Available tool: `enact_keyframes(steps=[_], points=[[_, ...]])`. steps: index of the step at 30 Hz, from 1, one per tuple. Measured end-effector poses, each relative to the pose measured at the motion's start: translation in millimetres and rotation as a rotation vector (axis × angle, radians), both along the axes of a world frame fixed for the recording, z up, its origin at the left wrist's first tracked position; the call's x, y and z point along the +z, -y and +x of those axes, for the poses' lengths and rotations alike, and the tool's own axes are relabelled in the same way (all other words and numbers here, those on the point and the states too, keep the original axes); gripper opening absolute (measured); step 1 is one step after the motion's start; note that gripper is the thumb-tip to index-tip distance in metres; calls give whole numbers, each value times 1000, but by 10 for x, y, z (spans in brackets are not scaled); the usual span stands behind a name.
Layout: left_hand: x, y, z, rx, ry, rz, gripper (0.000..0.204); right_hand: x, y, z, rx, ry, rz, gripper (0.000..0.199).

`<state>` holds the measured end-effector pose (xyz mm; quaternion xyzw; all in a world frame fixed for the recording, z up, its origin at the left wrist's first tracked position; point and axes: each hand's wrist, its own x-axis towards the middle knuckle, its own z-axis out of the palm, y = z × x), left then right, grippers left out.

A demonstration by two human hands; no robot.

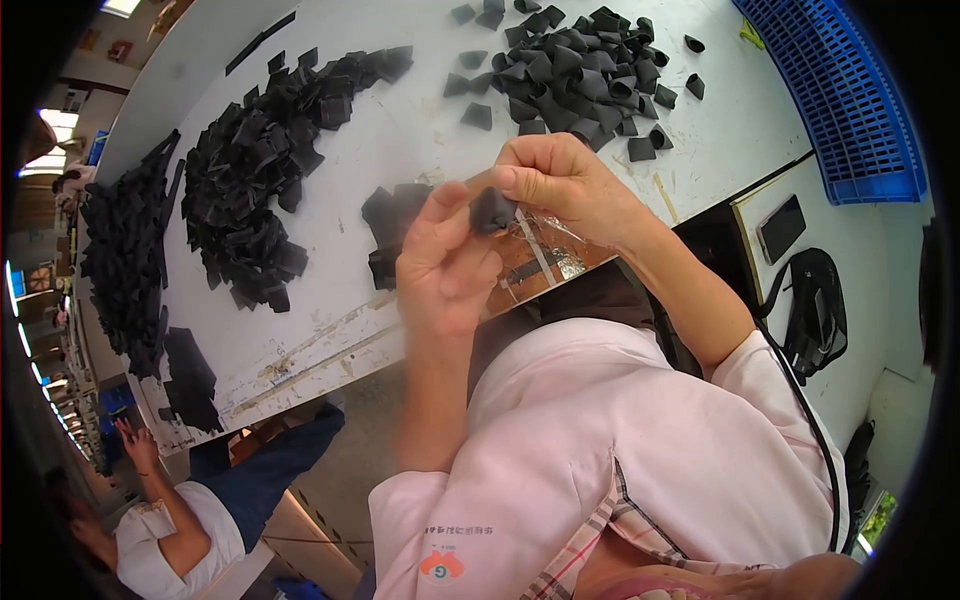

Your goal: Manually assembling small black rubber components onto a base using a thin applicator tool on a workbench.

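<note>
Black piece point(491, 212) mid-frame, right hand point(575, 190) pinching it, left hand point(445, 255) loosely curled, can't tell if gripping; table edge point(340, 363) just below, bare tabletop point(338, 220) centre-left.

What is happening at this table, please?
A person in a pale shirt works with bare hands at a white table. The right hand pinches a small black piece; the blurred left hand is close by, its grip unclear. Beyond them lies a heap of curled black pieces, with flatter pieces heaped to the left and a blue basket at right.
</note>
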<state>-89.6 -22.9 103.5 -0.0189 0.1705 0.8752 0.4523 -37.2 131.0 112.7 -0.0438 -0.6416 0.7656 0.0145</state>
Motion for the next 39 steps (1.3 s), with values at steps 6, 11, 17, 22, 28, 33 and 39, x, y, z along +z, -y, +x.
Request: enact_keyframes(steps=[6, 11, 17, 22, 28, 33, 39], points=[[-10, -32, 93, 108, -236, -181, 17, -123, 21, 14, 23, -32, 6, 28], [85, -107, 129, 439, -974, -698, 29, -16, 39, 99, -277, -157, 349, 22], [166, -148, 107, 475, -1349, -738, 8, 30, 115, 244, -388, -508, 739, 26], [127, -201, 219, 650, -1114, -610, 7, 65, 188, 216, -402, -549, 883, 33], [244, -245, 225, 747, -647, -553, 11, 93, 217, 154, -519, -723, 1165, 27], [189, -181, 225, 721, -708, -515, 10, 88, 197, 133, -520, -694, 1022, 13], [337, -332, 216, 778, -1078, -787, 9, 65, 95, 171, -329, -306, 369, 13]])
